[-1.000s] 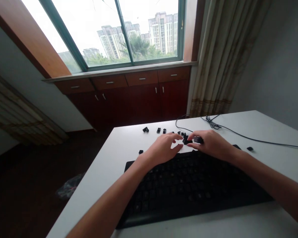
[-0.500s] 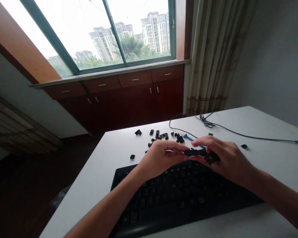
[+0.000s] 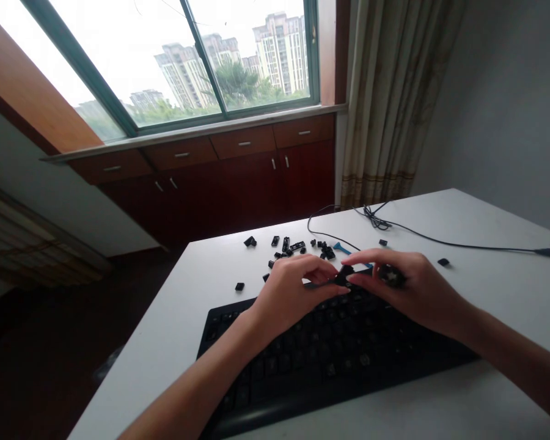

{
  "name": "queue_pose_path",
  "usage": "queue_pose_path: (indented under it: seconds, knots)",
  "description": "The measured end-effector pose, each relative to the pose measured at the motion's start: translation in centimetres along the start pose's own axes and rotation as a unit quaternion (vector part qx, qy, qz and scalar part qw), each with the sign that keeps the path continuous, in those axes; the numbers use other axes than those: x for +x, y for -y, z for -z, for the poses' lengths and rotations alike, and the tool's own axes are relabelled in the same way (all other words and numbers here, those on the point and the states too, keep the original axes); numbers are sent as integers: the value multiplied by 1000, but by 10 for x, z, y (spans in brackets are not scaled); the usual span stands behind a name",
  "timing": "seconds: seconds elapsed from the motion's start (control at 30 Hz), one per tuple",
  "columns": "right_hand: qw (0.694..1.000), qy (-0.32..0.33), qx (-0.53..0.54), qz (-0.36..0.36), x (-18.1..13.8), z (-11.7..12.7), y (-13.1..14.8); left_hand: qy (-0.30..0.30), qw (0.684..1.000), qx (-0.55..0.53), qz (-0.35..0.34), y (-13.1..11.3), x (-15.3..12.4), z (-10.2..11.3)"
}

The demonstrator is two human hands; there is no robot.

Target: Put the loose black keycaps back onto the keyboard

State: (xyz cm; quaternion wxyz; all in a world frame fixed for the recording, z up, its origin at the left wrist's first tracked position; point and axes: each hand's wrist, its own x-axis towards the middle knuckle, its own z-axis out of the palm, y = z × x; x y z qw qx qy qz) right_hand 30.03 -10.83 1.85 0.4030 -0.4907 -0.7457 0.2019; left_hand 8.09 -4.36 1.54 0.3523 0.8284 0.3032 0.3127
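Observation:
A black keyboard [image 3: 302,360] lies on the table below both hands, with bare spots among its keys. Over its back edge, a small black keycap [image 3: 344,275] is pinched between the fingertips of my left hand [image 3: 297,284] and my right hand [image 3: 407,284]; both hands are closed on it. A dark, roundish thing [image 3: 392,276] sits within the curl of my right hand, its kind unclear. Behind the hands lie several loose black keycaps [image 3: 297,245] and a blue tool [image 3: 341,248], partly hidden by my right hand.
The white table [image 3: 165,342] carries a single keycap [image 3: 239,286] left of the hands and another [image 3: 443,262] to the right. A black cable [image 3: 376,217] is bunched at the back and runs off to the right. Beyond stand wooden cabinets [image 3: 238,177] under a window.
The black keycap has turned in my fingers and looks shorter from here. My right fingertips have come closer to the left ones. The whole view has shifted slightly.

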Motion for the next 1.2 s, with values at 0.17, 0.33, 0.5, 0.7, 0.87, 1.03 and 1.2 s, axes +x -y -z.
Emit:
queue_pose_path:
  seconds: [0.17,0.33,0.5,0.7,0.87,1.03,1.2]
  knots:
    - [995,5,66,-69,1,3,9,-26,995,88,-46,-5,-4,-5]
    - [979,26,160,-121,-1,5,9,-36,997,48,-49,-5,-4,-8]
    - [964,32,228,-133,-2,4,8,-43,997,-42,-43,-4,-4,-11]
    - [956,46,253,-143,-1,5,8,-7,991,-128,-34,-9,-4,-13]
    - [980,15,139,-140,-1,2,10,-24,996,-73,-48,-10,-4,-12]
    - [985,24,108,-130,3,10,15,-44,992,74,-93,-17,-7,-14]
    - [984,-10,-13,-179,-19,65,-1,16,968,202,-151,-24,-25,-7]
